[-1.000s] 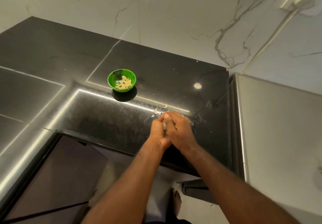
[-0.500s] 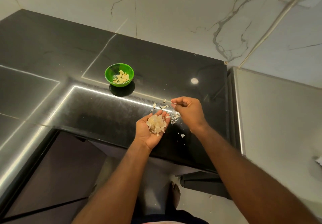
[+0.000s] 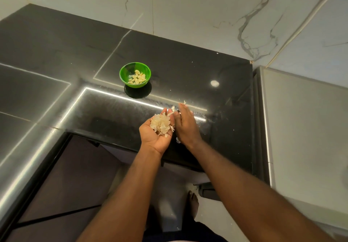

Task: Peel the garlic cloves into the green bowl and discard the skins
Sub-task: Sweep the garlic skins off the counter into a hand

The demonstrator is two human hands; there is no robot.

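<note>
Pale skins [image 3: 161, 125] heaped in cupped left grip [image 3: 154, 138]; right grip [image 3: 185, 126] flat.

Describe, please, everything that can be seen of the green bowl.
The green bowl is small, round and bright green, glossy like plastic. It stands upright on the black counter, which mirrors it. Peeled pale yellow garlic cloves lie inside, toward its right; the left inside is bare. Only counter and cloves touch it; the left hand and the right hand are apart from it, nearer the camera.
</note>
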